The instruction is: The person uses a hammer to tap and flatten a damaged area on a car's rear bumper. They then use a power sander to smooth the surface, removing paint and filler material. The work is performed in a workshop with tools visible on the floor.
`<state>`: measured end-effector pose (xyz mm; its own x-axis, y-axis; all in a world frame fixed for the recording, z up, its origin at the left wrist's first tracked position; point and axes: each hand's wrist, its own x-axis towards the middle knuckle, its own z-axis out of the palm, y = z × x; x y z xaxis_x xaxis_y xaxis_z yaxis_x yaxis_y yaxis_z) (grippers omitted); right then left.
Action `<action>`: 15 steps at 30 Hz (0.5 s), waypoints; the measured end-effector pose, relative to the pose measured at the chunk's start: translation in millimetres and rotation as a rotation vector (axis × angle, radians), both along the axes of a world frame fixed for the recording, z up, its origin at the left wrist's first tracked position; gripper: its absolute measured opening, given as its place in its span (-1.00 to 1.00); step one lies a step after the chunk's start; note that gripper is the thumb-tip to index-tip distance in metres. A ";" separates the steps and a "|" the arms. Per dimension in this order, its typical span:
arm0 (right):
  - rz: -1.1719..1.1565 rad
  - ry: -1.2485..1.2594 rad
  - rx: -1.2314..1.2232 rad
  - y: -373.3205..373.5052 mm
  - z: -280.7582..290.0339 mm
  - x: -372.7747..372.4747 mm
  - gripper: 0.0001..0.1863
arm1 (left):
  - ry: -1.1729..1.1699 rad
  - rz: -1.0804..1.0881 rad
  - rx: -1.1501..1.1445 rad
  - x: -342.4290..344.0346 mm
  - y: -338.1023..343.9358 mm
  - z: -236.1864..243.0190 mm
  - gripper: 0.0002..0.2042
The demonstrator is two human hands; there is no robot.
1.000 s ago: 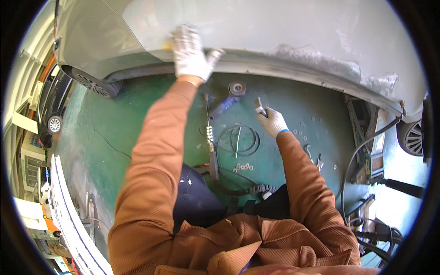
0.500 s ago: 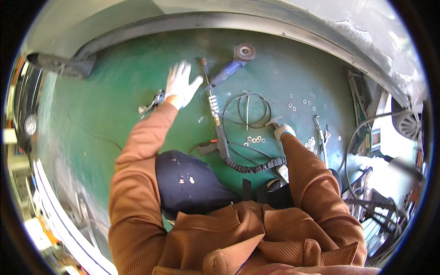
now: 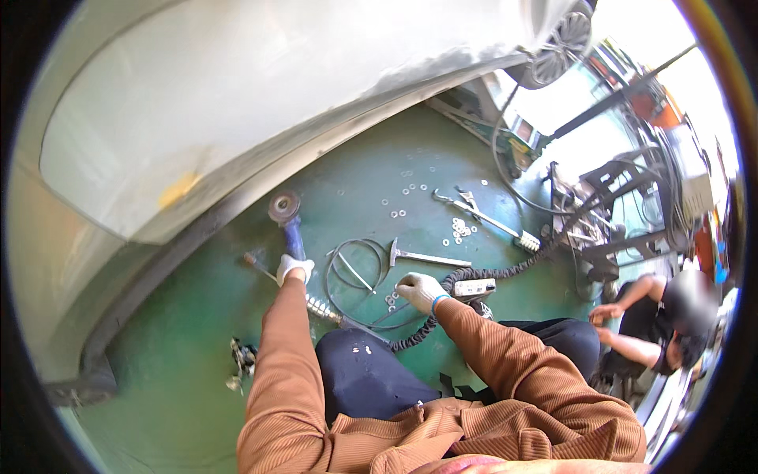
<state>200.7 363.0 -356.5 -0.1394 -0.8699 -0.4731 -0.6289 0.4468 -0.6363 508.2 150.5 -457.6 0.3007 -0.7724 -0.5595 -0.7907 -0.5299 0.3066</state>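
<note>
My left hand (image 3: 295,268), in a white glove, is closed round the body of a blue angle grinder (image 3: 293,235). The grinder's round disc (image 3: 284,208) points away from me, near the car's lower edge. My right hand (image 3: 421,290), also gloved, is over the floor with its fingers drawn together; whatever they may hold is hidden. Beside its fingertips are several metal washers (image 3: 392,300). A hammer (image 3: 430,257) with a long metal handle lies just beyond that hand. Below my left hand rests a spring-wound rod (image 3: 322,309), part of a puller tool on a black hose.
A car's pale side panel (image 3: 237,103) overhangs the far left. A looped black cable (image 3: 357,240), a hooked bar (image 3: 485,215) and several washers (image 3: 459,230) lie on the green floor. A power strip (image 3: 474,287) is right of my hand. Another person (image 3: 643,332) crouches at right.
My view has swung right. My left hand, open before, has closed on the angle grinder. My right hand has let go of the hammer, which now lies on the floor.
</note>
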 end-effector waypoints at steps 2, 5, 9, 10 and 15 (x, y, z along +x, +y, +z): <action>-0.168 -0.226 0.087 13.9 2.7 -4.9 -0.52 | 0.330 0.034 0.104 -16.2 4.3 18.4 -0.46; -0.438 -0.783 0.137 13.9 2.1 0.2 -0.50 | 0.820 0.212 0.304 -21.9 18.3 28.9 -0.53; -0.697 -1.180 0.085 -0.3 29.0 9.9 -0.36 | 0.809 -0.288 0.221 -74.6 41.5 126.0 -0.68; -0.776 -1.273 0.049 -10.3 44.3 12.2 -0.32 | 0.793 -0.444 0.265 -89.2 34.1 153.4 -0.71; -0.689 -1.760 -0.604 -46.4 123.9 -31.4 -0.42 | 1.158 -0.744 0.395 -156.5 87.0 312.5 -0.66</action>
